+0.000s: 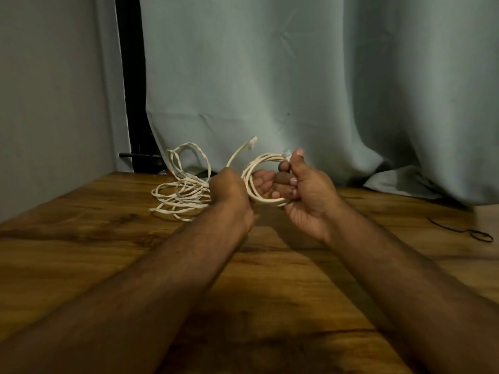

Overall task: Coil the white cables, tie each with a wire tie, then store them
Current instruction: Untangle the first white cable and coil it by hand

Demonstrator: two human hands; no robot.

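Gripping 1 white cable coil (266,179), both hands, left hand (232,195), right hand (305,195), wooden table (108,238), grey curtain (297,76)

Loose cables (180,190) on table (81,238) left; wire tie (469,232) far right.

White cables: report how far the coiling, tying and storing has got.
Done: nothing tied or stored. In hand: one coil, held between the left hand and right hand. Left: tying it with the dark tie on the table, then the loose tangle.
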